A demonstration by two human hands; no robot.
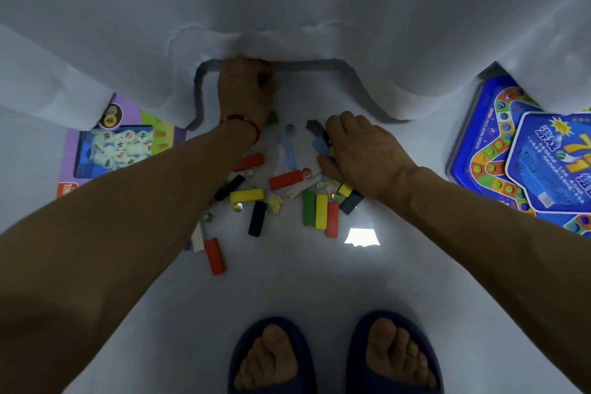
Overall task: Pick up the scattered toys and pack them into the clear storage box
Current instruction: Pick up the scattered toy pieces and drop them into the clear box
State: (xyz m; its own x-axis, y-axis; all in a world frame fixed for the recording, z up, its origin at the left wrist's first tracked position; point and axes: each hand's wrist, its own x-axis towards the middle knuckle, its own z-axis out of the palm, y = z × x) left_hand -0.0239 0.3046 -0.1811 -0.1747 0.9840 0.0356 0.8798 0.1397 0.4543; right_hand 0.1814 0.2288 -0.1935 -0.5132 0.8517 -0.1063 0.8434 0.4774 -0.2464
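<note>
Scattered toys lie on the white floor in front of me: red blocks [285, 179], a yellow block [246, 195], a black block [257, 218], a green block [309, 207], glass marbles [237, 207] and pale puzzle pieces [287, 150]. My left hand [246, 89] reaches far forward and its fingers are closed at the edge of the hanging white cloth [287, 25], which bunches above it. My right hand [358, 150] rests on the right side of the pile, with its fingers curled over small black, yellow and blue pieces. No clear storage box is in view.
A purple game box [121, 144] with white round pieces lies at the left, half under the cloth. A blue board game set [518, 157] lies at the right. My feet in dark slippers [271, 358] stand at the bottom. A bright reflection [361, 237] shows on the floor.
</note>
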